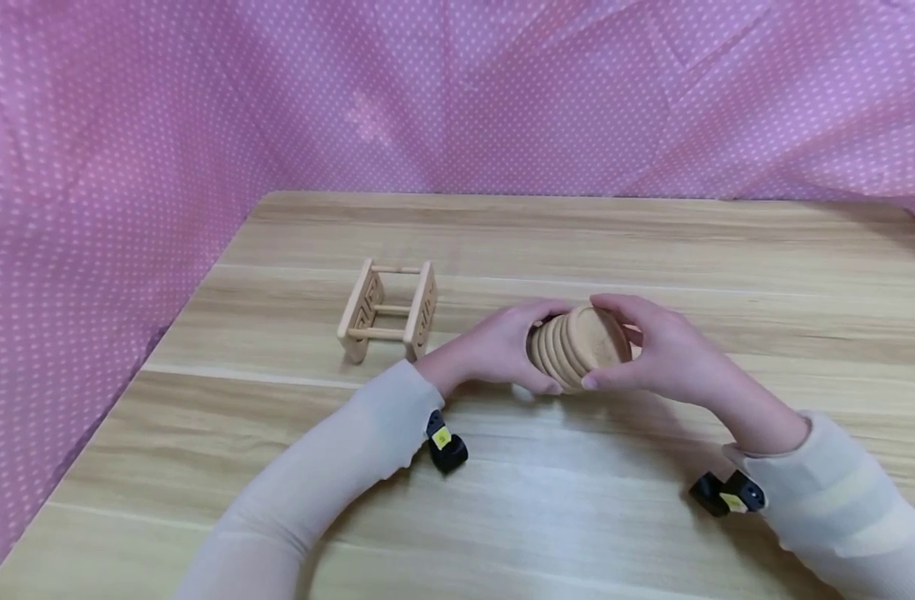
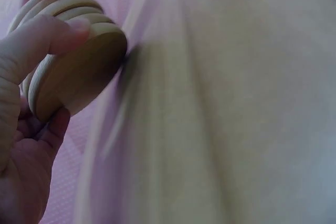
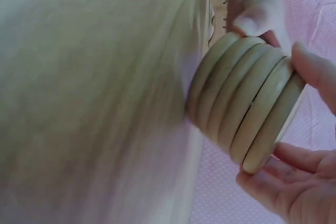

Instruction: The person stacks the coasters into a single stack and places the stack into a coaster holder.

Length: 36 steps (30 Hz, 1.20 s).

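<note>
Both hands hold a tilted stack of round wooden coasters (image 1: 597, 338) just above the table. The left hand (image 1: 506, 346) grips its left end, thumb on the near edge and fingers round the far side. At the right end, the right hand (image 1: 667, 350) curls its thumb and fingers round the rim of the outermost coaster. The right wrist view shows several coasters (image 3: 247, 98) pressed face to face, edges slightly staggered. In the left wrist view, the flat outer face of the end coaster (image 2: 84, 72) is visible.
A small wooden rack (image 1: 422, 310) with carved side panels and thin crossbars stands left of the hands. The wood-grain table (image 1: 577, 533) extends all around. Behind it hangs a pink dotted cloth (image 1: 502, 108). Each sleeve cuff carries a small black camera (image 1: 447, 450).
</note>
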Motion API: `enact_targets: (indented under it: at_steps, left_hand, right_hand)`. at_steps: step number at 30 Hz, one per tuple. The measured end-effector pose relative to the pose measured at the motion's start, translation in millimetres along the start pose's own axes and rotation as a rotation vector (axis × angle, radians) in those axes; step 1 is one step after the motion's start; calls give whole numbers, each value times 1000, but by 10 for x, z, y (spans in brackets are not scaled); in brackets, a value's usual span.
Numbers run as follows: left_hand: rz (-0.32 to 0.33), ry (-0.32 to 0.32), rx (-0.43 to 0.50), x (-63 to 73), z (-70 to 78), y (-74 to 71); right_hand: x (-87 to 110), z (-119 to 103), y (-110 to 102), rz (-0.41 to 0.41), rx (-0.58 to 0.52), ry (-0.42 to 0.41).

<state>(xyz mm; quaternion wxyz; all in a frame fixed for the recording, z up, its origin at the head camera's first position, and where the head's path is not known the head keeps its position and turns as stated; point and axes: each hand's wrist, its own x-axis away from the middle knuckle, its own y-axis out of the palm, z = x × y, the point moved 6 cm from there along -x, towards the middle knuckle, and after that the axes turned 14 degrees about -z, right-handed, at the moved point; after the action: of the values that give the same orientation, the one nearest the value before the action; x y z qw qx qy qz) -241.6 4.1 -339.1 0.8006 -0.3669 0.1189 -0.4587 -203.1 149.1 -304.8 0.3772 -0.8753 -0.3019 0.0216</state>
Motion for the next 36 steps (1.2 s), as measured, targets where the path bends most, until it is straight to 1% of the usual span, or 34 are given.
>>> enact_targets:
  at_steps: [6, 10, 12, 15, 18, 23, 28, 32, 36]
  left_hand:
    - [-29, -10, -75, 52, 60, -111]
    - [-46, -13, -110, 71, 101, -169]
    - [-49, -10, -109, 82, 110, -188]
    - [-37, 15, -55, 92, 100, -192]
    - [-13, 42, 41, 101, 71, -178]
    - [36, 41, 161, 105, 5, -158]
    - [76, 38, 205, 90, -38, -125]
    - [83, 51, 239, 72, -46, -86]
    - [75, 59, 309, 37, -48, -24]
  right_hand:
    - [-34, 23, 53, -3, -133, -85]
    - [-67, 62, 89, -11, -232, -107]
    - [-88, 83, 106, -15, -267, -112]
    - [-106, 108, 120, -19, -308, -124]
    - [-115, 130, 125, -22, -349, -138]
    - [-108, 167, 128, -13, -380, -129]
    - [-88, 198, 143, 1, -409, -107]
    - [-87, 228, 159, 17, -453, -102]
    - [-91, 268, 182, 23, -514, -93]
